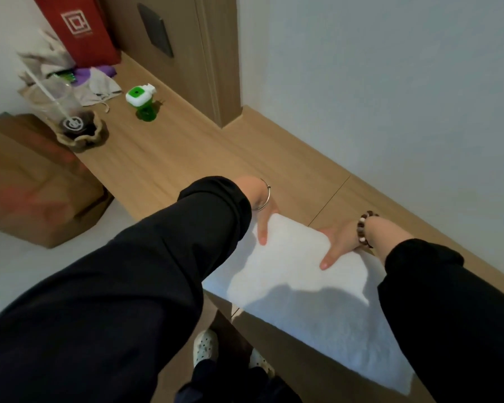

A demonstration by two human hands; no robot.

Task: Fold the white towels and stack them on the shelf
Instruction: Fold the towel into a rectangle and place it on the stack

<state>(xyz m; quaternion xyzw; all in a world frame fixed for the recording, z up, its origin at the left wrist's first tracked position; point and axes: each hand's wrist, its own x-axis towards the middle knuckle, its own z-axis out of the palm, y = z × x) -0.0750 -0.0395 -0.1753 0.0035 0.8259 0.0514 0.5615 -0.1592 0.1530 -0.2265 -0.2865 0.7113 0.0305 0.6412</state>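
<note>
both arms stretch forward. left hand (263, 218) sits at ten o'clock of right hand (338, 241); each pinches the white towel (291, 257), thumb on top, fingers hidden.

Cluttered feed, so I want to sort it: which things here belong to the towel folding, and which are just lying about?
Job: white terry towel; light wooden shelf; left hand and right hand, each holding the towel's far edge.
Lying about: green-and-white plastic gadget; clear plastic cup with straw; tall red paper bag; big brown paper bag; grey cloth pouch.
</note>
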